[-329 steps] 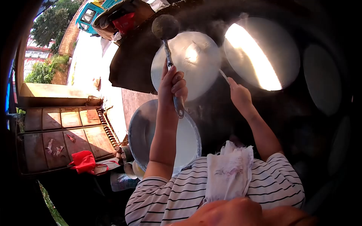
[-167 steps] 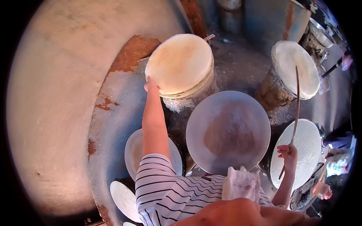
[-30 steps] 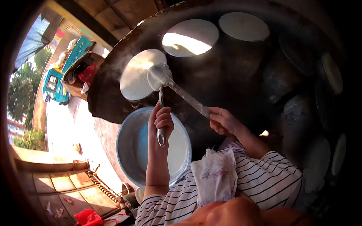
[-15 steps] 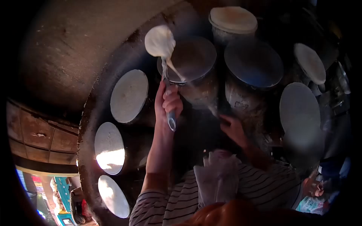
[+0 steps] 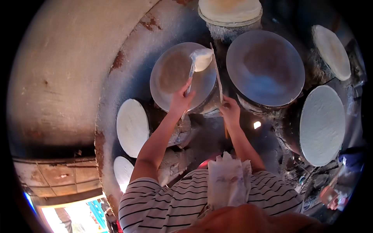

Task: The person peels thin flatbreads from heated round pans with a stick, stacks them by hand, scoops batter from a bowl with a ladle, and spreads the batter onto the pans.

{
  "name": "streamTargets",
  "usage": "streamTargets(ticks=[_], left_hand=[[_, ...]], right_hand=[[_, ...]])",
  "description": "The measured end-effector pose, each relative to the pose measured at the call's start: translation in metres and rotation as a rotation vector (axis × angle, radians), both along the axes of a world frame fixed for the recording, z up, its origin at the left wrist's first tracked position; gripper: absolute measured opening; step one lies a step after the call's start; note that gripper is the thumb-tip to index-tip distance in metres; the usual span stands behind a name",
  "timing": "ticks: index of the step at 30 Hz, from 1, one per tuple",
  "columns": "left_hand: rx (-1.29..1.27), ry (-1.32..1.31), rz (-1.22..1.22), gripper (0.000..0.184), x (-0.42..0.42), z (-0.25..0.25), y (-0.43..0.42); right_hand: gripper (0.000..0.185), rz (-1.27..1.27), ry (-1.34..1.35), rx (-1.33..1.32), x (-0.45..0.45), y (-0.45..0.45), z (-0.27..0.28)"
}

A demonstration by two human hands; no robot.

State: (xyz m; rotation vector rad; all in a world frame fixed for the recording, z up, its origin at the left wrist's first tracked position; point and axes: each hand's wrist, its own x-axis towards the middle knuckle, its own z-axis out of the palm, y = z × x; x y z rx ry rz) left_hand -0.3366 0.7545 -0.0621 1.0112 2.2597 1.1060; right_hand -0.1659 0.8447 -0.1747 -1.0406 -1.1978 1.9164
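In my left hand is the handle of a ladle, the fingers wrapped round it. Pale batter fills the tilted bowl, which hangs over a dark round griddle. My right hand grips a long, thin, flat stick, held upright at the griddle's right side with its upper end close beside the ladle's bowl. Whether stick and ladle touch I cannot tell. Right of my hands stands a second, larger dark griddle with a bare top.
Round griddles covered with white batter stand at the left, the right and the far right. Another pale round is at the back. A curved sooty wall rises left. Another person's hand shows at lower right.
My left hand has tipped the batter-filled ladle rightward over the griddle. My right hand has come up beside it with the stick. The view has shifted and brightened.
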Motion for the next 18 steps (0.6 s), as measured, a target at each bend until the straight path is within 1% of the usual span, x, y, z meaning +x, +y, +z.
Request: streamTargets(ticks=[1, 3, 4, 5, 6, 8, 9, 10, 12, 14, 15, 16, 18], left_hand=[[-0.068, 0.335, -0.111, 0.050, -0.013, 0.002, -0.003], [-0.226, 0.419, -0.053, 0.052, -0.040, 0.003, -0.005], [-0.303, 0.469, -0.032, 0.053, -0.054, 0.007, -0.004], [-0.271, 0.409, -0.012, 0.052, -0.067, 0.003, -0.001], [-0.249, 0.417, -0.013, 0.052, -0.079, -0.007, 0.000], [-0.177, 0.440, 0.025, 0.052, -0.104, -0.029, 0.006], [-0.140, 0.457, 0.034, 0.052, -0.117, -0.040, 0.015], [-0.129, 0.474, 0.044, 0.052, -0.127, -0.051, 0.012], [-0.191, 0.525, 0.040, 0.051, -0.157, -0.044, 0.005], [-0.341, 0.490, 0.055, 0.050, -0.152, -0.029, -0.010], [-0.295, 0.497, 0.027, 0.051, -0.154, -0.024, -0.017], [-0.311, 0.488, 0.022, 0.051, -0.155, -0.027, -0.025], [-0.296, 0.511, 0.027, 0.052, -0.166, -0.030, -0.025]], right_hand=[[0.045, -0.042, -0.028, 0.123, -0.005, -0.001, 0.000], [0.043, -0.108, -0.148, 0.312, -0.011, -0.015, -0.003], [0.044, -0.086, -0.224, 0.349, -0.014, -0.020, 0.017], [0.043, -0.098, -0.212, 0.398, -0.027, -0.025, 0.023], [0.042, -0.099, -0.201, 0.469, -0.041, -0.025, 0.029], [0.041, 0.105, -0.454, 0.898, -0.081, -0.010, 0.033], [0.042, -0.036, -0.405, 0.839, -0.098, -0.012, 0.036], [0.042, -0.043, -0.463, 0.949, -0.094, -0.005, 0.046], [0.042, -0.077, -0.585, 1.090, -0.070, 0.006, 0.062], [0.039, 0.026, -0.651, 1.030, -0.032, -0.004, 0.045], [0.038, 0.092, -0.605, 0.983, -0.033, -0.019, 0.048], [0.040, 0.111, -0.621, 0.990, -0.045, -0.034, 0.051], [0.043, 0.121, -0.582, 1.030, -0.087, -0.032, 0.037]])
